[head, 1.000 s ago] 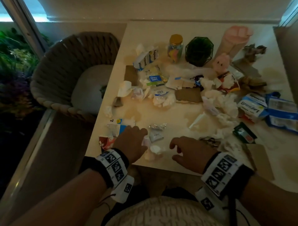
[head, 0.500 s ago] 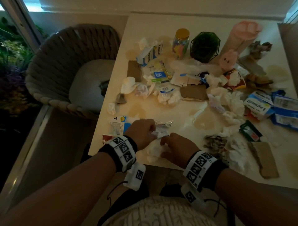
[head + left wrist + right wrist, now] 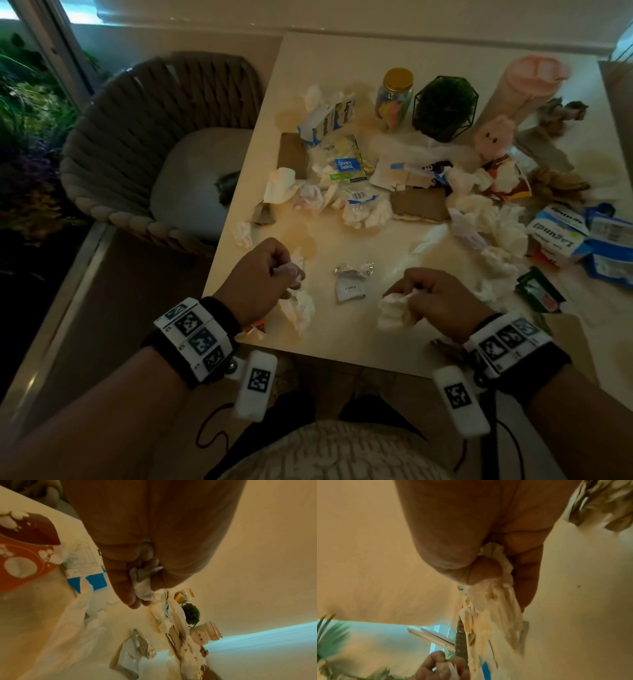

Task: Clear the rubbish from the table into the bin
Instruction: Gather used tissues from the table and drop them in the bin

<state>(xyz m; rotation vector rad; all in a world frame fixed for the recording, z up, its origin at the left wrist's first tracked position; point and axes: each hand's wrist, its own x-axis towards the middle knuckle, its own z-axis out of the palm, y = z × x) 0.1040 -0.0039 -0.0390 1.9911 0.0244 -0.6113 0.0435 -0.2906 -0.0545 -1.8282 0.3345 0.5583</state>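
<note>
The cream table (image 3: pixel 342 346) is strewn with crumpled tissues, wrappers, cartons and cardboard. At its near left edge my left hand (image 3: pixel 263 277) (image 3: pixel 137 582) grips a crumpled white tissue (image 3: pixel 299 305) (image 3: pixel 143 589), part of which hangs below the fist. Over the near middle of the table, my right hand (image 3: pixel 435 298) (image 3: pixel 503 566) clutches another white tissue wad (image 3: pixel 394 311) (image 3: pixel 498 599). Between the two hands lie a crinkled foil wrapper (image 3: pixel 354 269) and a small white packet (image 3: pixel 349 291). No bin shows in any view.
A gold-lidded jar (image 3: pixel 395 97), a green plant in a wire pot (image 3: pixel 443 106), a pink plush (image 3: pixel 495 135) and a pink-topped tube (image 3: pixel 524 85) stand at the back. A woven chair (image 3: pixel 144 144) sits left of the table. Blue cartons (image 3: pixel 558 236) lie at right.
The hands came together on tissue at the near edge, then pulled apart, each now holding a wad. The view has shifted slightly.
</note>
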